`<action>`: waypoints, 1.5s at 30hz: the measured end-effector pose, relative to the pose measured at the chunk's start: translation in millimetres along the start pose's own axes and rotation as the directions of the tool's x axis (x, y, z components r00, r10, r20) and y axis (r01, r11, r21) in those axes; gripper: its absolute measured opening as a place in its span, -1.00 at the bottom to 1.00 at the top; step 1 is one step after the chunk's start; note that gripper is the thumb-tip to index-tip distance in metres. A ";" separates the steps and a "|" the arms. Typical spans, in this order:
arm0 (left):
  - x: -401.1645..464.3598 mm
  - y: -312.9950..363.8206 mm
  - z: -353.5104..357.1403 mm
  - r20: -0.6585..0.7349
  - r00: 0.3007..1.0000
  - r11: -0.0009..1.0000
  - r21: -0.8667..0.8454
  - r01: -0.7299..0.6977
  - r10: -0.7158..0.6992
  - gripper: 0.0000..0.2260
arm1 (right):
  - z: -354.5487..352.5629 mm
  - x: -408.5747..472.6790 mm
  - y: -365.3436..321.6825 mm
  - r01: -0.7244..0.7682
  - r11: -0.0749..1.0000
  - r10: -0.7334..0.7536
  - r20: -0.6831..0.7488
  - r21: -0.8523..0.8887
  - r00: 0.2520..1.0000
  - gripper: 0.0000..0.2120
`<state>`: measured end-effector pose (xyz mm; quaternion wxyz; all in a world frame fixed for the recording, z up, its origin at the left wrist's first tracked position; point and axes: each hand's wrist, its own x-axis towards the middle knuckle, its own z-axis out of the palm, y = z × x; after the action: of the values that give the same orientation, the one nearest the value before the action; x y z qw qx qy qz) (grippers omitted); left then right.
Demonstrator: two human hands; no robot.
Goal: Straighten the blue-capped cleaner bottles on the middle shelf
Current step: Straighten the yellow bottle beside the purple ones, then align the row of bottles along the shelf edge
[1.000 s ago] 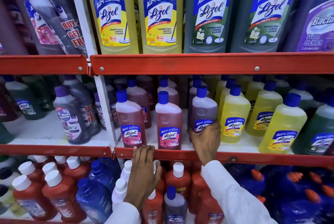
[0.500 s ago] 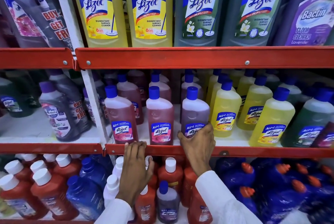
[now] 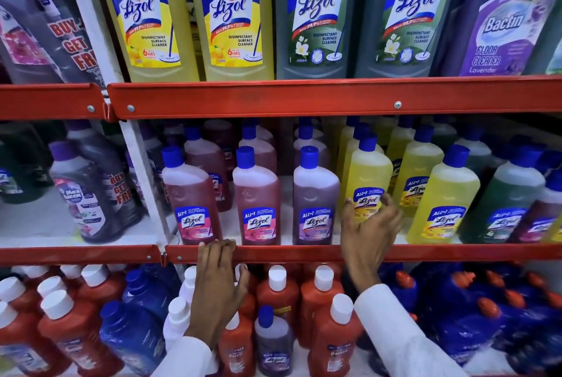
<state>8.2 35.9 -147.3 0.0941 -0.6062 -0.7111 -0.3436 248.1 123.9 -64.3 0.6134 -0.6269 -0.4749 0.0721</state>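
On the middle shelf, blue-capped cleaner bottles stand in rows behind a red rail. At the front, a purple bottle stands upright just beside a yellow bottle. The right hand hovers spread before the yellow bottle's label, fingers apart, gripping nothing. The left hand rests with fingertips curled over the rail, empty.

The middle shelf has a red front rail and a white board, and on it blue-capped bottles stand upright in rows running front to back. At the front stand two pink bottles, a purple bottle and yellow bottles. Left of the white upright stands a dark purple-capped bottle.
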 end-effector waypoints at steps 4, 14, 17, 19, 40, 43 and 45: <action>1.5 -0.1 -1.6 0.019 1.000 1.000 -0.009 -0.001 0.001 -0.57 | 14.0 32.8 14.4 -0.115 0.976 0.137 0.108 -0.182 0.985 -0.03; 2.6 3.9 -10.2 0.064 0.997 1.000 0.006 0.030 -0.030 -0.55 | 17.7 40.8 25.4 -0.117 0.983 0.139 0.163 -0.141 0.977 -0.02; 2.8 5.1 -9.2 0.059 0.998 0.999 0.004 0.038 -0.038 -0.54 | 9.1 34.9 29.2 -0.092 0.980 0.119 0.149 -0.174 0.982 -0.09; 3.0 5.6 -8.0 0.059 0.997 0.999 0.001 0.049 -0.049 -0.54 | 3.6 30.6 33.3 -0.083 0.980 0.110 0.143 -0.182 0.984 -0.09; 2.7 7.4 -15.3 0.066 0.997 1.000 -0.003 0.031 -0.031 -0.54 | -34.5 1.3 16.4 -0.017 0.998 0.014 -0.050 -0.060 0.999 -0.07; 4.5 9.8 -21.2 0.083 0.995 0.997 -0.049 0.066 -0.061 -0.51 | -45.8 -42.4 -8.4 0.164 0.952 -0.143 -0.097 0.260 0.985 -0.59; 6.4 12.7 -26.9 0.067 0.994 0.989 -0.118 0.089 -0.082 -0.53 | -37.2 -74.3 -20.0 0.249 0.909 -0.293 0.088 0.335 0.952 -0.79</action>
<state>10.8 25.2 -119.0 0.0201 -0.5901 -0.7168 -0.3708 223.0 42.9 -75.2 0.6770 -0.4407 -0.5800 0.1047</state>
